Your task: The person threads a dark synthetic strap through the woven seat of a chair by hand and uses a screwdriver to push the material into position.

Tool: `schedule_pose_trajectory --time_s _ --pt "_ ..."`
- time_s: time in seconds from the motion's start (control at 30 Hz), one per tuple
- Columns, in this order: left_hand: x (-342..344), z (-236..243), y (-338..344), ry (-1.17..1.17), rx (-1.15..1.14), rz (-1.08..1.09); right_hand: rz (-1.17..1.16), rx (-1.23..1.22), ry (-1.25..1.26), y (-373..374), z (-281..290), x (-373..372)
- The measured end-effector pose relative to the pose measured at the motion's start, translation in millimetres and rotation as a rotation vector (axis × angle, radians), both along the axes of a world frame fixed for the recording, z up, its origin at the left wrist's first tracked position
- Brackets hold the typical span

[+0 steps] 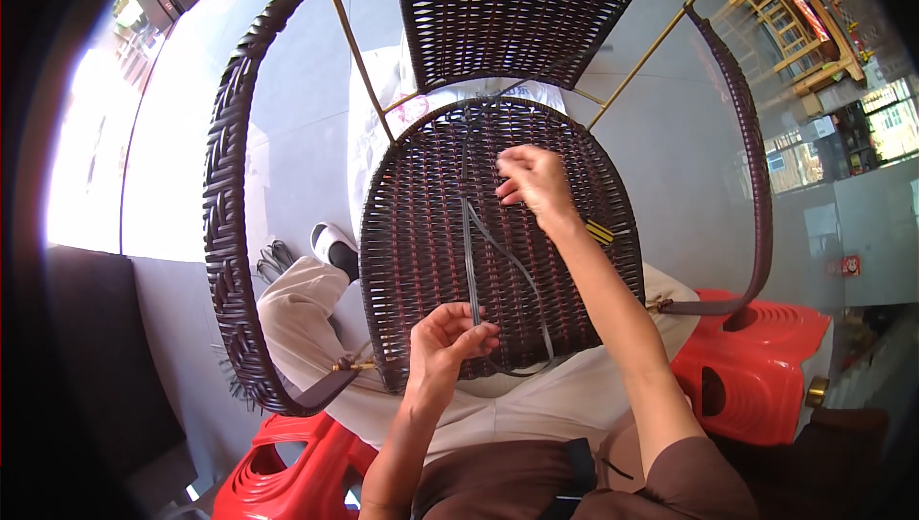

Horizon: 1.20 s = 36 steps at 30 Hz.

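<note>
A dark brown woven chair seat (pixel 421 223) lies across my lap, its weave flecked with red. Near its front edge, my left hand (pixel 448 343) pinches a thin bundle of grey weaving strips (pixel 470 257) between thumb and fingers. The bundle runs up toward the middle of the seat, and one loose strand loops to the right and back down. My right hand (pixel 538 183) hovers over the right half of the seat with fingers curled together and slightly blurred. Whatever it holds is too small to make out. A short yellow-and-black piece (pixel 599 232) lies beside my right forearm.
The woven backrest (pixel 517 3) rises beyond the seat, joined by gold metal rods (pixel 354 41). Wrapped armrests curve out at left (pixel 230 175) and right (pixel 751 156). Red plastic stools stand at lower left (pixel 278 477) and right (pixel 766 328). Dark strips (pixel 276 260) lie on the floor.
</note>
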<state>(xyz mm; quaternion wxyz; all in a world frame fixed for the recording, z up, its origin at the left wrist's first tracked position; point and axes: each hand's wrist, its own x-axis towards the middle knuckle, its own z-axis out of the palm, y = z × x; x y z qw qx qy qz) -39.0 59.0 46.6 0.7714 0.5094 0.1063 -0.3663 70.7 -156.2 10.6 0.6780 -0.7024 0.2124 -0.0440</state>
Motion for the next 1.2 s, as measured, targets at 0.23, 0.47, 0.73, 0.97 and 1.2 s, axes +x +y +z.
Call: schedule_pose_trajectory --time_s 0.23,0.47,0.73,0.97,1.2 --pt "-26.7 5.7 16.8 0.010 -0.022 0.015 -0.007 0.077 0.100 24.6 -8.6 45.3" --pt "-45.6 6.7 57.4 -0.052 0.084 0.077 0.111 0.263 0.189 13.3 -5.9 52.0" --pt "-66.9 6.9 68.2 0.010 -0.210 0.015 0.229 0.270 0.141 0.9 -15.8 45.7" --pt "-64.0 17.4 66.5 -0.243 -0.109 -0.094 0.223 0.248 0.054 3.6 -22.5 40.1" --pt "-62.7 10.2 66.3 -0.143 -0.231 0.131 0.149 0.144 0.072 6.5 -21.2 39.7"
